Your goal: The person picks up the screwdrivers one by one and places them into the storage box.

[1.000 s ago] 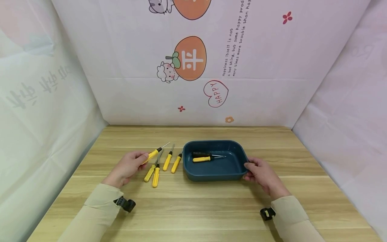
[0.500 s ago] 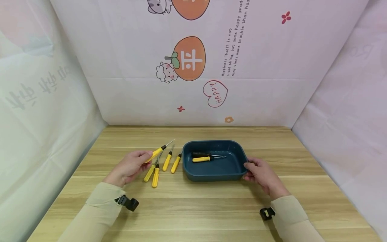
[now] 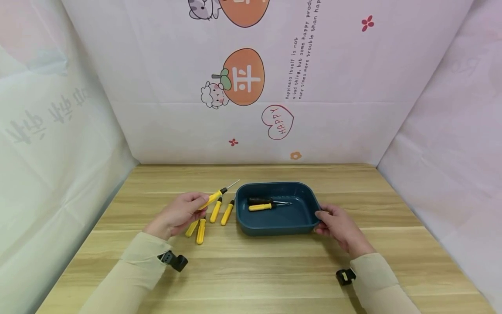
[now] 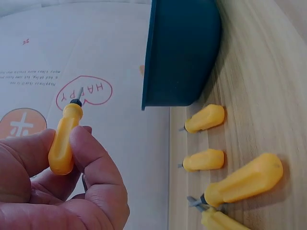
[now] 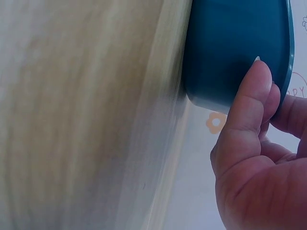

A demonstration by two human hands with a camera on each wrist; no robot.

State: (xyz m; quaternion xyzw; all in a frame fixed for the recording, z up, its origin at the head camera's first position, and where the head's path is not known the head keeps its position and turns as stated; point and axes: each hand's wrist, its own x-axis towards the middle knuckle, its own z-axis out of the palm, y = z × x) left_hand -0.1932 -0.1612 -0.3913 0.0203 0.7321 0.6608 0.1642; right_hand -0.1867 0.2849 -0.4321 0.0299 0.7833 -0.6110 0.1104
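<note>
Left hand (image 3: 178, 213) pinching a yellow screwdriver (image 3: 213, 199) above four more on the bench (image 3: 251, 270). Right hand (image 3: 339, 224) gripping the blue tray (image 3: 310, 200) at its end.

The left hand (image 3: 178, 213) hides part of 1 screwdriver (image 3: 191, 227) on the table. In the tray (image 3: 306, 220), 2 tools' (image 3: 262, 204) tips are too small to tell.
</note>
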